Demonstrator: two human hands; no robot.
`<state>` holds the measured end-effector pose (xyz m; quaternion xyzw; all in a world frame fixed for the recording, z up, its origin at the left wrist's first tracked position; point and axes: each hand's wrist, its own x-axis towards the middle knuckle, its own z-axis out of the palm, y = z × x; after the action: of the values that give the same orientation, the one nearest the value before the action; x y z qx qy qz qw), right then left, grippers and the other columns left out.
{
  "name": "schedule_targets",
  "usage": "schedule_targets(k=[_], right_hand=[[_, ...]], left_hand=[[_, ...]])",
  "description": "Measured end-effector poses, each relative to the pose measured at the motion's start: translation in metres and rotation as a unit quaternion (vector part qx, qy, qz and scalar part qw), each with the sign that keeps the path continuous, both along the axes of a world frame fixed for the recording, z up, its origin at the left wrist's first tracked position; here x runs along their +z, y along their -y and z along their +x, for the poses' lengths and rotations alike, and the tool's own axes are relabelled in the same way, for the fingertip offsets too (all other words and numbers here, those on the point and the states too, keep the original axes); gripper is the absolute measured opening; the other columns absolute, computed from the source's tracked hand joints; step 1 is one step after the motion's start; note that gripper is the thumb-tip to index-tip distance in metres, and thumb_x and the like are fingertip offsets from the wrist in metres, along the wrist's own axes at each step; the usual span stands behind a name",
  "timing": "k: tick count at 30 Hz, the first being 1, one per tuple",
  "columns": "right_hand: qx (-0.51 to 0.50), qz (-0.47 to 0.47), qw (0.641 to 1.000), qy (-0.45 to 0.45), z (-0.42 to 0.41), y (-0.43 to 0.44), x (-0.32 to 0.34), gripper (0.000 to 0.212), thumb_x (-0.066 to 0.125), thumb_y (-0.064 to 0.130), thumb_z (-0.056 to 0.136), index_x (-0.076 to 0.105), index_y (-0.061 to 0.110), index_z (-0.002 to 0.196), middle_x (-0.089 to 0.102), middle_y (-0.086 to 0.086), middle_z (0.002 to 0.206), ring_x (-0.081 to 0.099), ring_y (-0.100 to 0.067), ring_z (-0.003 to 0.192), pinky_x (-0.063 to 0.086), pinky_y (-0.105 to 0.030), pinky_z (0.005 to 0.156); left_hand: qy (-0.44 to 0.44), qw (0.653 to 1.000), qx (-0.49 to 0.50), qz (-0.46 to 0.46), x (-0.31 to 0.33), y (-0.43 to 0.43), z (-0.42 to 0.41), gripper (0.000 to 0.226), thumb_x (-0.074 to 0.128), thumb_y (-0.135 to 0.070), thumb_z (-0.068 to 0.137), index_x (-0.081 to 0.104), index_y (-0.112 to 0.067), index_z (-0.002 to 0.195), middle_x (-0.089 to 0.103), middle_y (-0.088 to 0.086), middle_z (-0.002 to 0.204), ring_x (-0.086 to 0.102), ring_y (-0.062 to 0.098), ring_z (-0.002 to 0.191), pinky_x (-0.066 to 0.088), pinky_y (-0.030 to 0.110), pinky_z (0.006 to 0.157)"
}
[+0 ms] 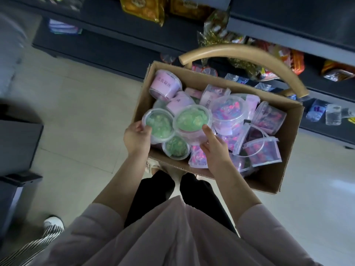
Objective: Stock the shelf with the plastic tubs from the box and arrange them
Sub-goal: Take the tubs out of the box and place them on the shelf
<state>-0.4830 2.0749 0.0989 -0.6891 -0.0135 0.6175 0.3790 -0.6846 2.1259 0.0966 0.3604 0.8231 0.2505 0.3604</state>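
Note:
An open cardboard box (269, 175) stands on the floor in front of me, full of clear plastic tubs. My left hand (135, 137) grips a round tub with green contents (160, 124) at the box's near-left corner. Beside it, my right hand (213, 148) holds a second green tub (192, 120) from its right side. A third green tub (175, 148) lies below them. Pink-labelled tubs (166, 83) and tubs with pink and blue contents (228, 112) fill the remainder. The dark shelf (324, 96) runs behind the box.
Snack bags (143, 8) and bottles (315, 112) lie on the dark shelves. A curved tan flap (249, 54) arches over the box's far side. Pale tiled floor (76, 112) spreads left. Another person's shoe (52, 223) shows at bottom left; dark furniture (17, 143) stands at left.

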Motion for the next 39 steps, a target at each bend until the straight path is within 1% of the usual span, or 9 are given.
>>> schedule_targets(k=[3,8,12,15,21,25,29,35,39], right_hand=[[-0.018,0.015,0.999,-0.035,-0.004,0.004,0.033,0.030,0.075,0.042,0.080,0.067,0.014,0.085,0.074,0.002,0.088,0.069,-0.012,0.094,0.049,-0.026,0.092],[-0.017,0.091,0.994,-0.054,-0.035,-0.001,0.106,0.031,0.074,0.047,0.075,0.066,0.024,0.095,0.076,0.009,0.086,0.072,-0.004,0.083,0.047,-0.022,0.083],[-0.012,0.150,0.988,-0.044,-0.096,-0.019,0.165,0.054,0.071,0.050,0.070,0.061,0.022,0.115,0.064,-0.001,0.119,0.060,-0.015,0.112,0.047,-0.024,0.090],[-0.007,0.205,0.978,-0.045,-0.158,-0.036,0.203,0.063,0.067,0.051,0.073,0.058,0.019,0.127,0.063,-0.004,0.128,0.059,-0.019,0.118,0.048,-0.027,0.090],[0.041,0.294,0.953,-0.063,-0.272,-0.080,0.272,0.060,0.054,0.052,0.091,0.048,0.016,0.139,0.061,-0.006,0.129,0.057,-0.020,0.119,0.043,-0.032,0.101],[0.063,0.331,0.939,-0.064,-0.324,-0.108,0.318,0.064,0.061,0.055,0.086,0.048,0.017,0.136,0.063,-0.004,0.122,0.060,-0.016,0.114,0.048,-0.030,0.093],[0.092,0.359,0.927,-0.060,-0.366,-0.141,0.361,0.053,0.068,0.056,0.076,0.060,0.016,0.110,0.065,-0.006,0.116,0.062,-0.018,0.110,0.051,-0.030,0.087],[0.120,0.416,0.898,-0.074,-0.409,-0.203,0.413,0.072,0.067,0.057,0.079,0.051,0.009,0.130,0.062,-0.009,0.122,0.062,-0.019,0.112,0.053,-0.028,0.081],[0.106,0.431,0.890,-0.103,-0.437,-0.258,0.437,0.078,0.067,0.055,0.082,0.046,0.003,0.136,0.061,-0.014,0.125,0.062,-0.024,0.114,0.052,-0.035,0.095]], left_hand=[[0.029,0.999,0.023,0.003,0.037,0.005,-0.009,0.012,0.061,-0.015,0.081,0.060,-0.023,0.073,0.058,-0.003,0.068,0.054,0.018,0.071,0.035,0.020,0.061],[0.217,0.968,0.125,0.007,0.105,0.009,-0.060,0.006,0.058,-0.007,0.089,0.060,-0.013,0.088,0.054,0.009,0.068,0.054,0.010,0.049,0.050,0.027,0.051],[0.301,0.943,0.139,0.034,0.155,-0.003,-0.141,0.016,0.058,-0.012,0.093,0.058,-0.007,0.109,0.064,0.014,0.094,0.065,0.025,0.085,0.057,0.022,0.054],[0.340,0.924,0.160,0.073,0.194,-0.015,-0.214,0.005,0.061,-0.012,0.092,0.057,-0.013,0.094,0.066,0.007,0.089,0.068,0.022,0.076,0.056,0.021,0.051],[0.349,0.916,0.146,0.132,0.274,-0.038,-0.342,0.020,0.066,-0.023,0.089,0.053,-0.008,0.094,0.069,0.011,0.083,0.069,0.021,0.054,0.053,0.023,0.045],[0.332,0.915,0.137,0.183,0.327,-0.054,-0.401,0.014,0.065,-0.021,0.089,0.058,-0.009,0.088,0.068,0.007,0.074,0.063,0.022,0.056,0.052,0.022,0.043],[0.331,0.910,0.115,0.222,0.374,-0.070,-0.441,0.014,0.064,-0.022,0.088,0.061,-0.008,0.089,0.066,0.007,0.085,0.065,0.022,0.066,0.057,0.024,0.050],[0.386,0.878,0.104,0.264,0.424,-0.108,-0.480,0.021,0.069,-0.022,0.083,0.066,-0.005,0.095,0.069,0.010,0.098,0.068,0.025,0.077,0.056,0.023,0.054],[0.413,0.859,0.104,0.285,0.446,-0.156,-0.502,0.028,0.071,-0.021,0.082,0.065,-0.004,0.104,0.067,0.012,0.107,0.069,0.027,0.083,0.056,0.024,0.055]])
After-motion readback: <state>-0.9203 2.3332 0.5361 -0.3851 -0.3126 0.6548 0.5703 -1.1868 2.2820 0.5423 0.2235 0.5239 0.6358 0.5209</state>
